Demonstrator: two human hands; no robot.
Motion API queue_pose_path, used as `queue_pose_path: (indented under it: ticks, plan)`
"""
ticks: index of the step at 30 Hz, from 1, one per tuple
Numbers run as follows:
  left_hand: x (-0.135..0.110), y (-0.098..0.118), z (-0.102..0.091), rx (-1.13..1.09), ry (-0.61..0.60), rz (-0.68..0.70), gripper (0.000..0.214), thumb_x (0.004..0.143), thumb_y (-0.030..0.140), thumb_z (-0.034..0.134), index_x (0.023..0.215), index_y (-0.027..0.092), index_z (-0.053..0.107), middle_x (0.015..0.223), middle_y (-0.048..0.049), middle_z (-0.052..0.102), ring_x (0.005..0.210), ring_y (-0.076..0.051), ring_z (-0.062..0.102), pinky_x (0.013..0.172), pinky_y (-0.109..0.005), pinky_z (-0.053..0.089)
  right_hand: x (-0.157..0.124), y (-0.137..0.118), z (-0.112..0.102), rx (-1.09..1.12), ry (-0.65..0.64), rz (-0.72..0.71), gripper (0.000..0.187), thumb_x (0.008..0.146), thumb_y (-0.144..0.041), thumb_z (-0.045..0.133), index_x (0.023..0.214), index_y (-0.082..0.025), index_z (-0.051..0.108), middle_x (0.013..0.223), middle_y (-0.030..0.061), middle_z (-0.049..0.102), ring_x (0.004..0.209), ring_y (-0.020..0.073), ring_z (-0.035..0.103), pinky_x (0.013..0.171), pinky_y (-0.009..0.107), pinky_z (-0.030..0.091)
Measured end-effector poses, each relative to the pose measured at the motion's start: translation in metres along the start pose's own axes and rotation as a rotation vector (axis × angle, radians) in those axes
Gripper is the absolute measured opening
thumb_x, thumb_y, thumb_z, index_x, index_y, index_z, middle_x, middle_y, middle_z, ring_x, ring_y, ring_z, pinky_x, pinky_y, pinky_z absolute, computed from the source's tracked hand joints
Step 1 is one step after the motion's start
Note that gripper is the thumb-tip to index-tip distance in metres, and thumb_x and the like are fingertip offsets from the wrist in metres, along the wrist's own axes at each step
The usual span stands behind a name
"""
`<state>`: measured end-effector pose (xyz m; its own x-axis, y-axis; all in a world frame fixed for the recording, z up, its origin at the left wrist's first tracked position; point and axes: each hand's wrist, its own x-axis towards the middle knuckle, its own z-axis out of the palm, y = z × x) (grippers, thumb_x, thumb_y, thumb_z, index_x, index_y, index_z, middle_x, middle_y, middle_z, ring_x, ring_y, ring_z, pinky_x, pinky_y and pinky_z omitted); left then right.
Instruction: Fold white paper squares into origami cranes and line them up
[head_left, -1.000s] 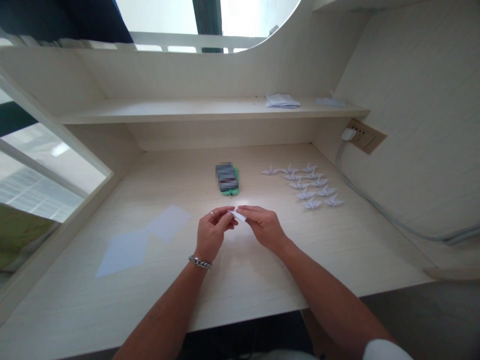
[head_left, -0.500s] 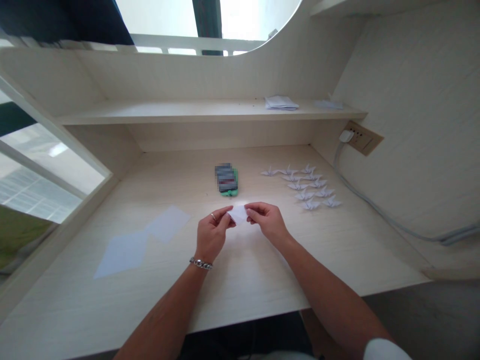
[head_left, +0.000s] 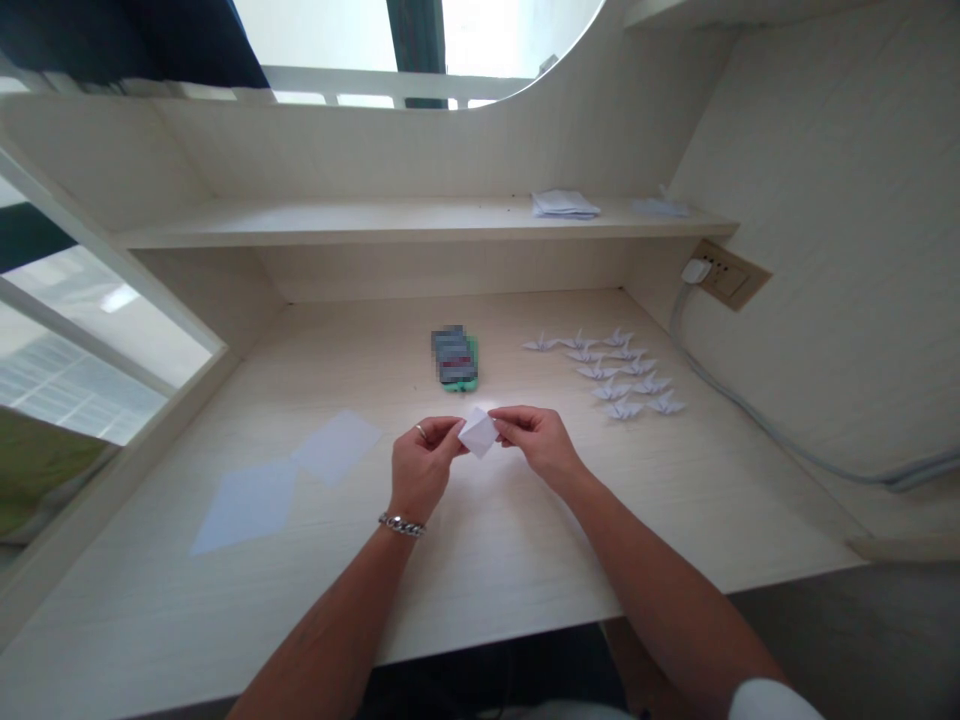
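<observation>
A small folded white paper (head_left: 478, 432) shaped like a diamond hangs just above the pale wooden desk (head_left: 465, 560) at the middle. My left hand (head_left: 420, 470), with a ring and a chain bracelet, pinches its left corner. My right hand (head_left: 538, 442) pinches its right corner. Both hands are closed on the paper. Behind them lies a phone in a green case (head_left: 454, 358).
Several finished white paper cranes (head_left: 615, 372) sit in rows at the right. Two flat white sheets (head_left: 336, 444) (head_left: 246, 506) lie at the left. On the shelf above rests a stack of paper (head_left: 564, 203). A white cable (head_left: 750, 405) runs from the wall socket (head_left: 724, 272).
The folded paper has been turned up from a flat narrow strip to a diamond face between my fingers. My right hand has drawn slightly up and back.
</observation>
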<state>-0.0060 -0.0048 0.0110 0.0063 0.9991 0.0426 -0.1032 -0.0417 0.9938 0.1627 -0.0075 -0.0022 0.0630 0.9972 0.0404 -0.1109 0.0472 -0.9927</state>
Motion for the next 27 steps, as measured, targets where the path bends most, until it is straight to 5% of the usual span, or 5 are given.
queue_pose_path:
  ticks: [5,7,11,18,27]
  plan:
    - [0.001,0.000,-0.002,0.014,-0.238,0.036,0.058,0.064,0.027,0.077,0.117,0.015,0.060,0.086,-0.0068,0.073,0.076,-0.020,0.069,0.067,-0.031,0.057,-0.002,-0.004,0.003,0.029,-0.036,0.020,0.037,0.063,-0.043,0.077,0.088,-0.016,0.073,0.065,0.0015,0.068,0.056,0.0120,0.059,0.054,0.026,0.050]
    - [0.000,0.001,-0.001,0.073,-0.313,0.061,0.051,0.064,0.026,0.077,0.112,0.016,0.064,0.088,-0.0076,0.074,0.079,-0.021,0.069,0.070,-0.031,0.056,-0.003,-0.006,0.004,0.044,-0.053,0.042,0.037,0.061,-0.045,0.078,0.081,-0.015,0.071,0.059,-0.0002,0.065,0.053,0.0113,0.058,0.051,0.024,0.049]
    - [-0.003,0.002,0.001,0.141,-0.267,0.079,0.026,0.064,0.027,0.076,0.088,0.016,0.073,0.088,-0.0077,0.074,0.078,-0.021,0.068,0.068,-0.031,0.056,-0.005,-0.007,0.006,0.060,-0.121,0.075,0.037,0.061,-0.048,0.078,0.076,-0.015,0.070,0.057,-0.0005,0.064,0.052,0.0108,0.058,0.052,0.024,0.049]
    - [-0.004,-0.001,0.004,0.093,-0.229,-0.054,0.032,0.078,0.043,0.065,0.083,0.012,0.069,0.060,-0.0044,0.068,0.051,-0.014,0.062,0.049,-0.024,0.052,-0.003,-0.003,0.005,0.030,-0.161,0.115,0.034,0.068,-0.047,0.074,0.074,-0.014,0.066,0.058,-0.0008,0.062,0.054,0.0099,0.056,0.055,0.024,0.047]
    - [-0.004,-0.004,0.004,0.456,-0.018,0.114,0.017,0.074,0.030,0.067,0.084,0.017,0.072,0.067,-0.0017,0.069,0.056,-0.015,0.062,0.053,-0.025,0.050,-0.023,-0.018,0.018,-0.593,-0.027,-0.387,0.026,0.076,-0.028,0.065,0.102,-0.020,0.068,0.099,0.0076,0.068,0.081,0.0179,0.061,0.068,0.028,0.049]
